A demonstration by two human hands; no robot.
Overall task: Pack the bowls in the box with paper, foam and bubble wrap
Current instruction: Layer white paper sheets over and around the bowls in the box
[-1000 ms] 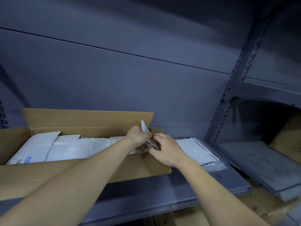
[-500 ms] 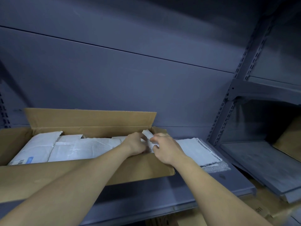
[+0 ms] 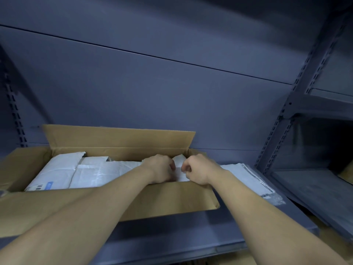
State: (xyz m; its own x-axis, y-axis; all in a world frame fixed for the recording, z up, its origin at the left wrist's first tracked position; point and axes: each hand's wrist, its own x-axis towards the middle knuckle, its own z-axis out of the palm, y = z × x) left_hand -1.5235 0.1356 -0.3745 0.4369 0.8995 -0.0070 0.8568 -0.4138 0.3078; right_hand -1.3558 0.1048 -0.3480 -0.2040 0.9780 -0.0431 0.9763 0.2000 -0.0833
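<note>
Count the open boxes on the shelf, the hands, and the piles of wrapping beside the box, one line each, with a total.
Open box: 1
Hands: 2, the left hand and the right hand, both gripping the paper
Pile of wrapping beside the box: 1
Total: 4

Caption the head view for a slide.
Left hand and right hand pinch white paper in the open cardboard box on a shelf.
</note>
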